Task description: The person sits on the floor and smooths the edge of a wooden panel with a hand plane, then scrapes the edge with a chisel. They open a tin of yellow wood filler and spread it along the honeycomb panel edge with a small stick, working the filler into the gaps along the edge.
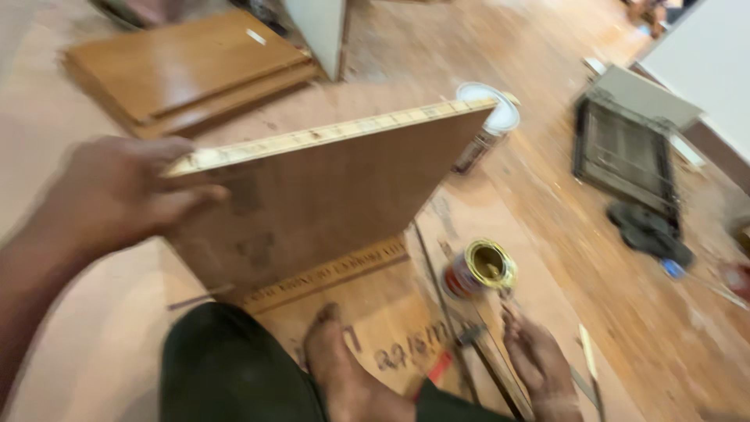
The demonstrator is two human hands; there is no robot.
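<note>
Board stood on edge, mid-frame.
Left hand [117, 195] grips the wooden board [312, 195]; right hand [539, 363] hangs loosely open, empty, below the open tin [480, 268].

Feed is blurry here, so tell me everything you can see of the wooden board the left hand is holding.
The wooden board is a flat brown panel standing on edge on the cardboard sheet. Its pale top edge shows plywood-like layers and runs up toward the right. The left hand grips its near upper corner. The face looks smooth and mostly plain; blur hides finer detail.
</note>
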